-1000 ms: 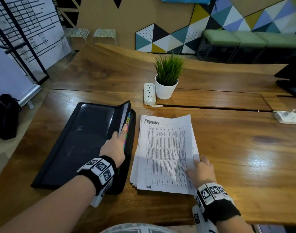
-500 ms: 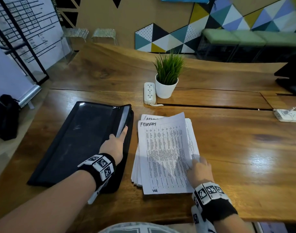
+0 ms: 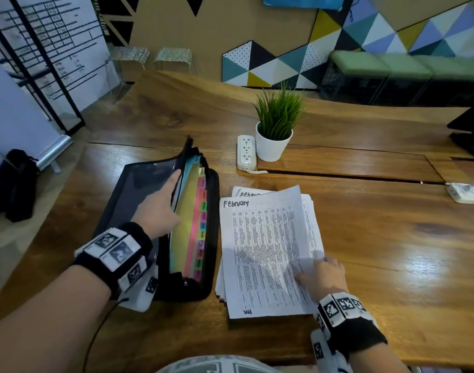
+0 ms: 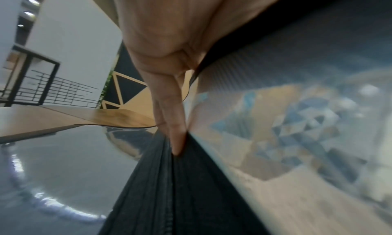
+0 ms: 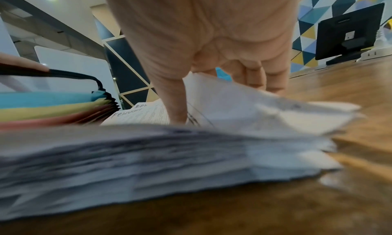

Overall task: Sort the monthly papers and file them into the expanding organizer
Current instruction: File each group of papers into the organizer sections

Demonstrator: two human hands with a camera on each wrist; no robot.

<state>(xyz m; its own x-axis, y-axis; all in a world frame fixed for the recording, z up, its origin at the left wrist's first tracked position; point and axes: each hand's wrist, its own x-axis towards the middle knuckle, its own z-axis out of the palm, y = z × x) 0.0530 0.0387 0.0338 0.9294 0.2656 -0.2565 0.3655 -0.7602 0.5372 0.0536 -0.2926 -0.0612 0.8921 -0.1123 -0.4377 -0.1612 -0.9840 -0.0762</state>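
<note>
Behind papers [image 5: 148, 163], a monitor [image 5: 347, 31]

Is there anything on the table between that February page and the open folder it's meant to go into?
Nothing visible. The February sheet, pinched by the right hand, lies right beside the organizer, whose cover the left hand holds up. Only bare table separates them.

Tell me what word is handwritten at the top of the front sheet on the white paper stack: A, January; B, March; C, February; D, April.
C: in the head view the top sheet of the white paper stack lying on the wooden table reads "February" in its upper left corner, just right of the open black expanding organizer.
</note>
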